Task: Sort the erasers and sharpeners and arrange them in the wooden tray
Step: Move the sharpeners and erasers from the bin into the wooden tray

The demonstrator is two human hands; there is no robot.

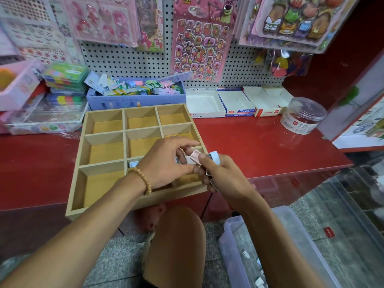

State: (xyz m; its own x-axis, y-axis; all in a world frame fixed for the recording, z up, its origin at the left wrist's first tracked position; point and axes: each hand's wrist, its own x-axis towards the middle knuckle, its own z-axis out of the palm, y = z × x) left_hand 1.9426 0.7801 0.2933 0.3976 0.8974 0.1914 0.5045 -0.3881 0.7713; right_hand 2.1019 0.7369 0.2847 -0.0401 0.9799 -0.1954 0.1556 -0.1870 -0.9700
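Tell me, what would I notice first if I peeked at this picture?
Probably the two hands meeting over the wooden tray on the red counter: the right hand clutches small pastel blocks, and the left hand pinches a pink one. Next, the pink bear sticker sheet hanging on the pegboard behind.

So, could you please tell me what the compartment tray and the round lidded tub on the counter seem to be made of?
Wooden tray: pale wood or plywood, matte, with faint grain on the compartment floors. Round tub: probably clear, glossy plastic, since the counter shows through its wall.
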